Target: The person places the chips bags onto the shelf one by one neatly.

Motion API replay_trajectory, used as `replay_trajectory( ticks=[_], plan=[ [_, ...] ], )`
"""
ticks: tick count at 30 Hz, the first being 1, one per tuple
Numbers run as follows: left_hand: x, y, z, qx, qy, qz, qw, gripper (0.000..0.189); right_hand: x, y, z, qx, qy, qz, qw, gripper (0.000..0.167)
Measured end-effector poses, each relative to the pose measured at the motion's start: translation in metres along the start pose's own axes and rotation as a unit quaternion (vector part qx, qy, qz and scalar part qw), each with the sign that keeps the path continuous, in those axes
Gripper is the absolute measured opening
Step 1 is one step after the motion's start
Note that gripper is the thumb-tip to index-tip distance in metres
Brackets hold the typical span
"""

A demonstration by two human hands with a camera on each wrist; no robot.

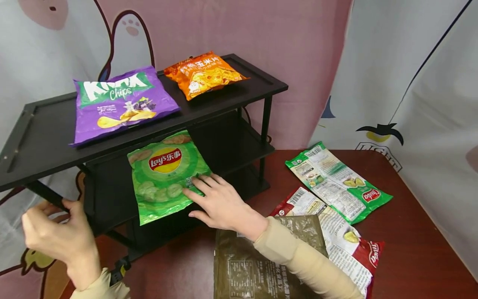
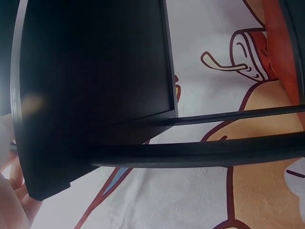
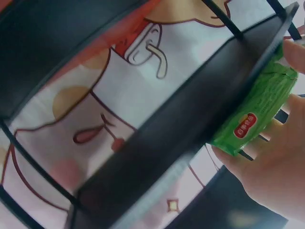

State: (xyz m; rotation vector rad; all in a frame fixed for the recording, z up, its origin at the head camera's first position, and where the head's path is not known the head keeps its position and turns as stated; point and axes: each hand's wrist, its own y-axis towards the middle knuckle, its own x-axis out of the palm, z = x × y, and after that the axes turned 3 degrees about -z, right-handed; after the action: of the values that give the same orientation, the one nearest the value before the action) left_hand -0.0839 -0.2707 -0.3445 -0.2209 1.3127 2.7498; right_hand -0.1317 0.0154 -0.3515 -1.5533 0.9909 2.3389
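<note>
A green Lay's chip bag (image 1: 169,176) lies on the middle level of a black shelf rack (image 1: 231,139), its front part sticking out past the edge. My right hand (image 1: 224,203) rests its extended fingers on the bag's lower right corner, thumb lower down. In the right wrist view the green bag (image 3: 252,112) shows edge-on beside that hand (image 3: 276,167). My left hand (image 1: 61,236) grips the rack's left front post (image 1: 46,193) just under the top board. Only part of the left hand (image 2: 19,200) shows at the corner in the left wrist view.
On the top board lie a purple Knax chips bag (image 1: 123,104) and an orange snack bag (image 1: 205,74). The brown table (image 1: 418,245) holds a green-and-white bag (image 1: 337,180), a red-and-white bag (image 1: 347,236) and a brown bag (image 1: 246,265), partly under my right arm. A patterned curtain (image 1: 291,50) hangs behind.
</note>
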Motion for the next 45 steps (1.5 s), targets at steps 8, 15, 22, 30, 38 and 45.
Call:
replay_trajectory(
  ticks=[8,15,22,30,38,45],
  plan=[
    [-0.001,-0.002,-0.003,-0.005,0.011,-0.01,0.9999,0.023,0.012,0.018,-0.011,-0.003,-0.001,-0.035,0.9994,0.058],
    [0.001,-0.001,-0.006,0.002,0.004,-0.007,1.0,0.009,0.014,0.037,-0.024,-0.004,-0.019,-0.076,0.9969,0.063],
    [0.001,0.0,-0.009,0.004,-0.012,0.002,0.9999,0.021,0.019,0.05,-0.035,-0.008,-0.027,-0.091,0.9954,0.065],
    [0.002,0.0,-0.007,0.0,-0.015,0.002,0.9999,0.024,0.025,0.046,-0.032,-0.022,-0.007,-0.071,0.9972,0.061],
    [0.002,0.0,-0.008,0.002,-0.017,0.005,0.9998,0.018,0.015,0.017,-0.007,-0.055,0.023,0.041,0.9973,0.042],
    [0.003,0.0,-0.008,0.007,-0.008,0.008,0.9999,0.005,0.012,-0.027,0.026,-0.015,0.07,0.076,0.9945,0.034]
  ],
)
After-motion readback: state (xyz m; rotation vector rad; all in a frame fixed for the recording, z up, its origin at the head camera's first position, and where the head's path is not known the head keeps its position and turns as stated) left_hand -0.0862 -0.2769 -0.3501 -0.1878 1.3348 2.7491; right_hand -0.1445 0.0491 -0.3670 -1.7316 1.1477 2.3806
